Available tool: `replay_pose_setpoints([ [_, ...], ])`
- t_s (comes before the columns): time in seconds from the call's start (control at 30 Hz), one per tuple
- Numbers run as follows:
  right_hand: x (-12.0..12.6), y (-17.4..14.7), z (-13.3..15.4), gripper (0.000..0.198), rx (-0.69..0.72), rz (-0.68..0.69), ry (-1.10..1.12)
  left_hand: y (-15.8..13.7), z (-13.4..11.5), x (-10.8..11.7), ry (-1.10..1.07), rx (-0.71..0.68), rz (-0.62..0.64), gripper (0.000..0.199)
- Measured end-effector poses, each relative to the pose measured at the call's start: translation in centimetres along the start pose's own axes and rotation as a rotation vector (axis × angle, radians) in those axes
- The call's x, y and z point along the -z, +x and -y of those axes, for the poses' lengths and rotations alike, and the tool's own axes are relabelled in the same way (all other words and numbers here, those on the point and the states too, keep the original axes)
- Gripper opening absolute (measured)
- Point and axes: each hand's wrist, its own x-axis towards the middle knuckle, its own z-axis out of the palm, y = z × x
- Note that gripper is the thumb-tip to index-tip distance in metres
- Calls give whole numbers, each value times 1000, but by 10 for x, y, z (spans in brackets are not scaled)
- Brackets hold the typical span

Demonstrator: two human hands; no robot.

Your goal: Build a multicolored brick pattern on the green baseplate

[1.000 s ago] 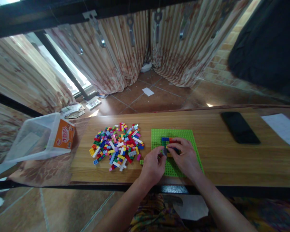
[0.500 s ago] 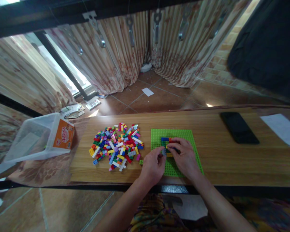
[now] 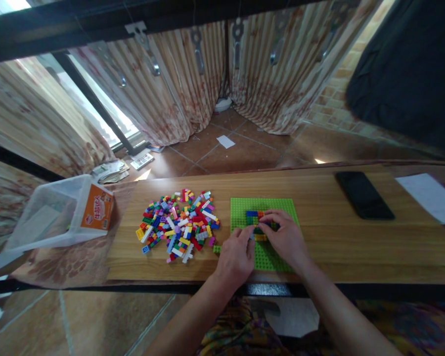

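Observation:
On the green baseplate (image 3: 272, 259) stands a small built group of toy bricks, with a blue brick (image 3: 251, 214) along its far side and a yellow-orange brick (image 3: 260, 238) along its near side. My left hand (image 3: 236, 251) comes in from the left, its thumb and forefinger closed on a small grey-blue brick (image 3: 251, 236) at the group's left edge. From the right, my right hand (image 3: 285, 237) reaches over the same bricks with its fingertips pinched together near their middle; what lies between them is hidden. Both hands cover part of the group.
A pile of mixed toy bricks (image 3: 178, 225) lies left of the baseplate, and a small green brick (image 3: 216, 249) sits beside my left wrist. Farther left is a clear plastic box (image 3: 52, 232). A black phone (image 3: 364, 195) and white paper (image 3: 428, 195) are to the right.
My left fingertips have moved slightly up and right over the grey-blue brick. My right fingertips have shifted slightly left, and more of the yellow-orange brick shows.

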Motion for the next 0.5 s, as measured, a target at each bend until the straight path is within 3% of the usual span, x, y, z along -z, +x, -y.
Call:
replay_pose_setpoints([
  [0.23, -4, 5, 6, 10, -22, 8, -66, 0, -2, -5, 197, -26, 77, 37],
  [0.5, -6, 8, 7, 9, -31, 7, -97, 2, -1, -8, 255, -28, 97, 37],
])
